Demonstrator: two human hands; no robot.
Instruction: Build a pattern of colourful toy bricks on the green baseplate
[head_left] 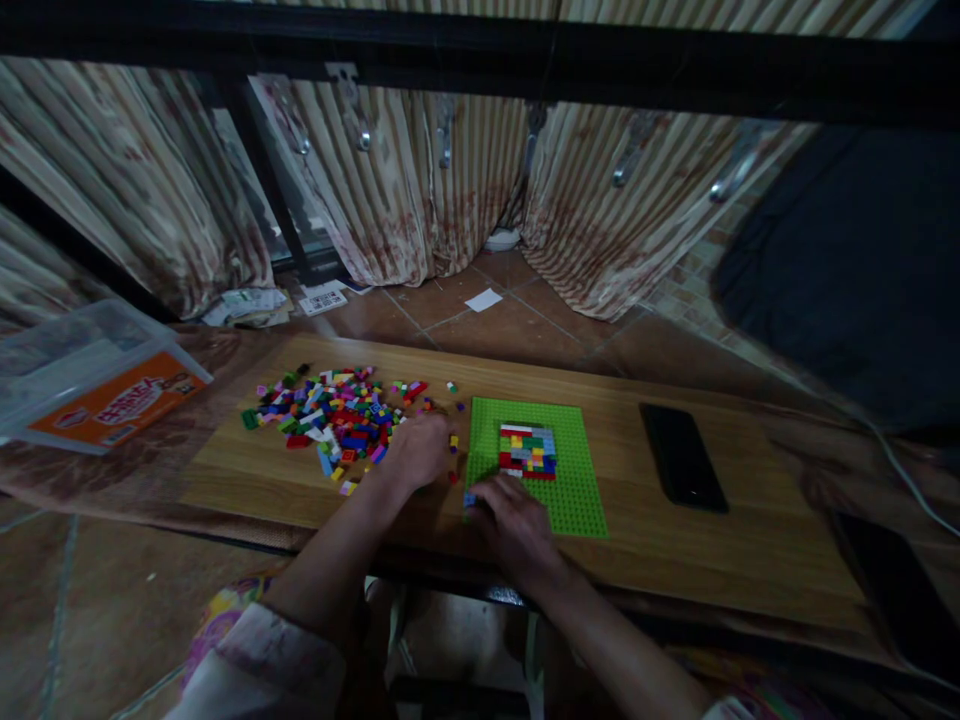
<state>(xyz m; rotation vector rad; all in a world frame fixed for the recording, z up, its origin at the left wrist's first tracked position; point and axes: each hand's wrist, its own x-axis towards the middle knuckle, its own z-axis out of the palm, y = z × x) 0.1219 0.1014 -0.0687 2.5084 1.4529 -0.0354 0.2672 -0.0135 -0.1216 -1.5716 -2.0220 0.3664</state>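
Observation:
My left hand is at the right edge of a heap of mixed toy bricks. Its fingers are curled down, and whatever they may hold is hidden behind the hand. My right hand lies over the lower left part of a green studded baseplate. Its fingers are closed around a small blue toy brick by the plate's left edge. Just beyond those fingers, a low block of multicoloured bricks sits on the baseplate, its near left corner close to my knuckles.
A wooden board carries the bricks and plate. A black phone lies right of the plate, and another dark flat object is at far right. A clear plastic box with an orange label stands at left. Striped curtains hang behind.

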